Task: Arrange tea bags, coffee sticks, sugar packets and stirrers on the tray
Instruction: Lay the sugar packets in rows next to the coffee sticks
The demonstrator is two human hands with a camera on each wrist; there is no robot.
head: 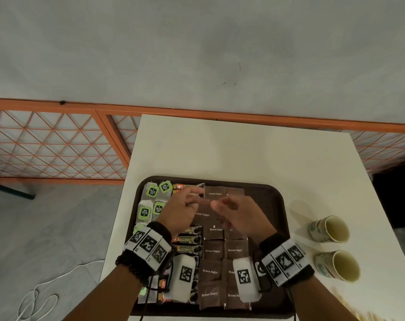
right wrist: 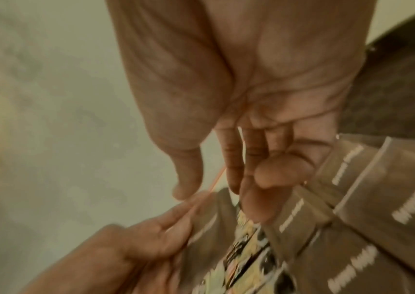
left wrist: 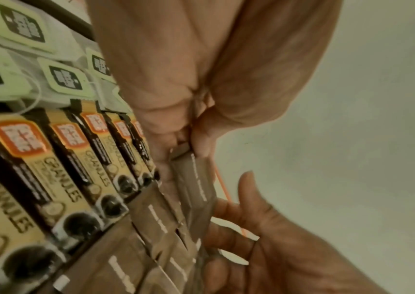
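Note:
A dark brown tray [head: 282, 205] lies on the white table. On it, green-tagged tea bags [head: 150, 193] fill the left side, coffee sticks [head: 187, 239] sit next to them, and brown sugar packets [head: 211, 251] lie in rows at the middle. Over the tray's far half, my left hand [head: 187, 202] pinches one brown sugar packet [left wrist: 193, 179] between thumb and fingers, lifted off the rows. My right hand [head: 220, 207] hovers just right of it, fingers loose and straight [right wrist: 234, 179], holding nothing. In the left wrist view its fingertips [left wrist: 226, 210] reach the packet's free end.
Two paper cups [head: 331, 229] [head: 340, 265] stand on the table right of the tray. The tray's right strip [head: 271, 228] is bare. An orange lattice fence [head: 57, 147] runs behind the table, and a white cable [head: 41, 295] lies on the floor at left.

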